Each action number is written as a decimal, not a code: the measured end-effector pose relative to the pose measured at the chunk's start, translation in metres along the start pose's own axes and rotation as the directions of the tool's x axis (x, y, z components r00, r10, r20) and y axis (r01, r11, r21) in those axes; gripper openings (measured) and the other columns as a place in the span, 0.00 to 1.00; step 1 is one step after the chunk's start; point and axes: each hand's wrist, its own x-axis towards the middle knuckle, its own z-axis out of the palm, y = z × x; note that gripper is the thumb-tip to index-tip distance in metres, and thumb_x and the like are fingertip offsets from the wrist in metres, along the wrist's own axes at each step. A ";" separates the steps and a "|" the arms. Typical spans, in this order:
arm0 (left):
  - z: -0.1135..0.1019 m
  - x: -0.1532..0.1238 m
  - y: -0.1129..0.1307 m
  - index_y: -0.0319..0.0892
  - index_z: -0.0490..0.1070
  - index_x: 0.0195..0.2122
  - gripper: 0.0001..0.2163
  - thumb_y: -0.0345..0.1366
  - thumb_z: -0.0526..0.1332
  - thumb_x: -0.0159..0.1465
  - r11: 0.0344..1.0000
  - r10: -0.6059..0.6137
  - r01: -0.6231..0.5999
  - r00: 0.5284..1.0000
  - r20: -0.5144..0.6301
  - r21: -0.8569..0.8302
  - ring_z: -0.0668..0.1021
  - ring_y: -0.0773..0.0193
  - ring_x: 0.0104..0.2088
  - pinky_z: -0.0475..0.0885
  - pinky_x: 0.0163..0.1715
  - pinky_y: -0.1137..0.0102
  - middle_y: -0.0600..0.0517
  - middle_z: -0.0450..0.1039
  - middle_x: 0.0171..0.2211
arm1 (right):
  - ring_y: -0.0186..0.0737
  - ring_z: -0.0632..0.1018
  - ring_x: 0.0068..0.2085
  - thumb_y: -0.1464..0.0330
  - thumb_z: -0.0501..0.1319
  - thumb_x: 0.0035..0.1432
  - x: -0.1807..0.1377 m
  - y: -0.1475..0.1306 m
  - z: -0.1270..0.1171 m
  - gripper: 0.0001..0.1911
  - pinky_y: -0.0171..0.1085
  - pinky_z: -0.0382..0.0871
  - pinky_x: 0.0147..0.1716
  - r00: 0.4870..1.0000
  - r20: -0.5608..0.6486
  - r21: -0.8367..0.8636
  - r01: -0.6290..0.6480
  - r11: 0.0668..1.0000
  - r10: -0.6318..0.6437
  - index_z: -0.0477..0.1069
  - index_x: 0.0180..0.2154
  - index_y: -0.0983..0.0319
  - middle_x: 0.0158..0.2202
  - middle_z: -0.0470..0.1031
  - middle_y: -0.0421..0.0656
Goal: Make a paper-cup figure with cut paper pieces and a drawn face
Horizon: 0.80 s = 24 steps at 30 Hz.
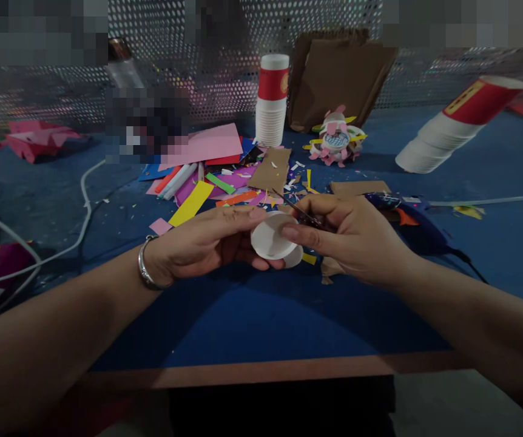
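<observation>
Over the front of the blue table, my left hand [211, 240] is closed on a round white paper disc [268, 241], thumb along its top edge and fingers beneath. It looks like a cup bottom with a low rim. My right hand [361, 240] has its thumb against the disc's right side and its fingers round a dark pair of scissors [304, 215], blades pointing up and left. A second white paper piece [293, 258] shows just below the disc; which hand holds it, I cannot tell.
Coloured paper scraps [192, 203] and markers lie beyond my hands. A stack of paper cups [271, 115] stands behind, another stack [446, 130] leans at right. A decorated craft piece [335, 138], cardboard [341, 79], a blue glue gun [425, 224] and a white cable [86, 206] surround them.
</observation>
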 end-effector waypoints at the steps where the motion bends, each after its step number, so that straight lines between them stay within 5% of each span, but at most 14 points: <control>1: 0.000 0.000 0.000 0.42 0.82 0.44 0.15 0.48 0.68 0.65 1.000 -0.009 0.009 1.000 0.008 0.013 0.84 0.59 0.36 0.80 0.33 0.74 0.44 0.82 0.37 | 0.35 0.74 0.31 0.52 0.73 0.54 0.000 -0.001 0.000 0.19 0.34 0.68 0.29 1.000 0.011 0.001 -0.004 1.000 0.004 0.76 0.34 0.60 0.30 0.76 0.39; 7: 0.000 -0.004 0.003 0.42 0.78 0.34 0.11 0.41 0.74 0.58 1.000 -0.011 0.011 1.000 -0.022 0.009 0.77 0.66 0.31 0.77 0.30 0.74 0.51 0.74 0.32 | 0.33 0.71 0.28 0.54 0.74 0.53 -0.002 -0.002 0.002 0.18 0.34 0.64 0.25 1.000 0.027 -0.030 -0.006 1.000 0.007 0.76 0.35 0.61 0.29 0.74 0.38; 13: -0.005 -0.009 0.007 0.44 0.76 0.49 0.21 0.32 0.76 0.54 0.955 0.173 -0.166 0.985 -0.006 0.244 0.78 0.63 0.41 0.76 0.40 0.72 0.49 0.76 0.42 | 0.34 0.72 0.29 0.52 0.71 0.56 -0.003 -0.002 -0.001 0.19 0.35 0.65 0.27 0.995 -0.063 -0.068 0.076 0.995 -0.081 0.77 0.39 0.60 0.32 0.75 0.39; 19: -0.013 -0.007 0.004 0.46 0.78 0.53 0.25 0.29 0.76 0.54 0.802 0.440 -0.365 0.896 -0.055 0.473 0.77 0.57 0.53 0.74 0.54 0.67 0.47 0.76 0.52 | 0.30 0.61 0.21 0.47 0.62 0.65 -0.006 0.002 -0.003 0.21 0.35 0.49 0.19 0.999 -0.029 -0.026 0.042 0.999 -0.042 0.74 0.43 0.58 0.23 0.65 0.34; 24: -0.014 -0.002 0.002 0.47 0.78 0.51 0.23 0.28 0.75 0.54 0.702 0.563 -0.447 0.825 -0.048 0.554 0.79 0.58 0.52 0.74 0.55 0.64 0.48 0.77 0.52 | 0.30 0.63 0.22 0.47 0.61 0.65 -0.004 0.001 -0.001 0.22 0.35 0.53 0.20 0.999 0.033 -0.072 0.024 0.997 -0.022 0.73 0.40 0.59 0.23 0.65 0.35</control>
